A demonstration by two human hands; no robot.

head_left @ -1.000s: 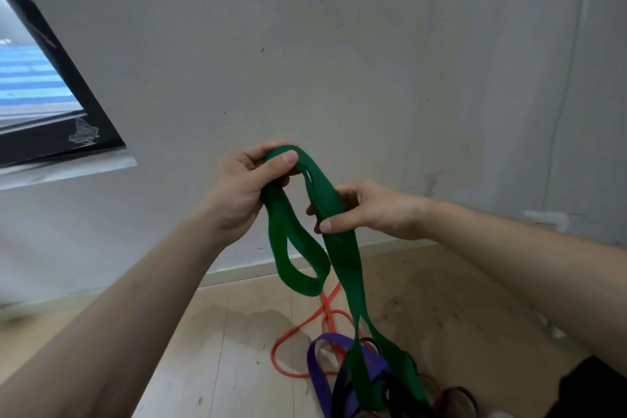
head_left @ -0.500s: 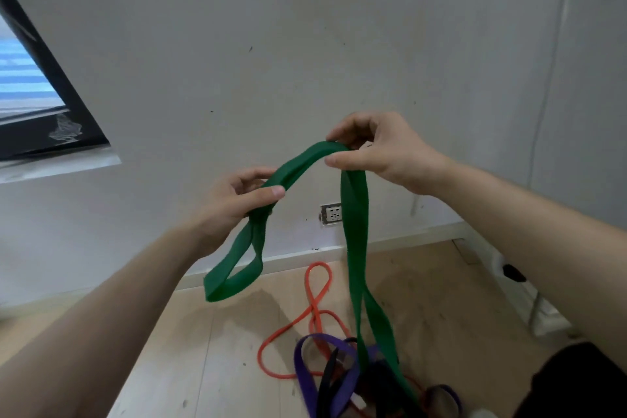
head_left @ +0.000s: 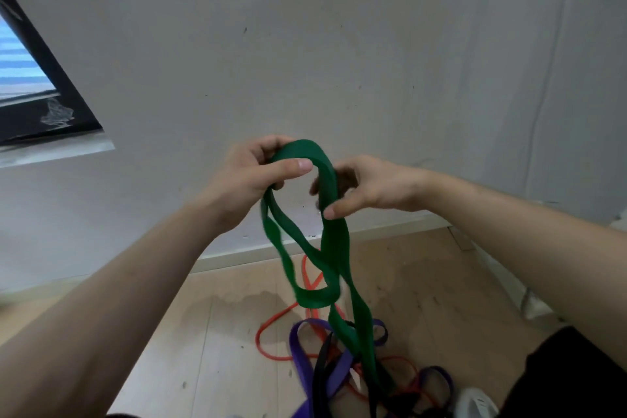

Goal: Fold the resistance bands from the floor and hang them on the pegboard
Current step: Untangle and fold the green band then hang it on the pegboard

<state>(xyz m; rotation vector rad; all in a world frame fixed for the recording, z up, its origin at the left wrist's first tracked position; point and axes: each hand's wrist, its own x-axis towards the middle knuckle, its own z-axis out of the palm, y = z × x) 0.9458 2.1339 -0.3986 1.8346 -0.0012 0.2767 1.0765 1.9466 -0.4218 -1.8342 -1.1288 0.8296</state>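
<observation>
A wide green resistance band [head_left: 334, 249] hangs in loops in front of me, its top fold held between both hands. My left hand [head_left: 252, 176] pinches the top of the fold with thumb over the band. My right hand [head_left: 368, 188] grips the strand just to the right. The band's lower end trails down into a pile on the wooden floor: an orange band [head_left: 274, 326], a purple band [head_left: 300, 355] and a black band [head_left: 320, 370], tangled together. No pegboard is in view.
A plain grey wall [head_left: 339, 61] faces me with a white skirting board [head_left: 258, 251] at its foot. A dark-framed window [head_left: 40, 92] sits at the upper left. A white object [head_left: 476, 402] lies at the bottom right by my dark clothing.
My right hand has come down and left from its raised position, bringing its strand beside the left hand. The green band now hangs in doubled loops instead of one stretched arc.
</observation>
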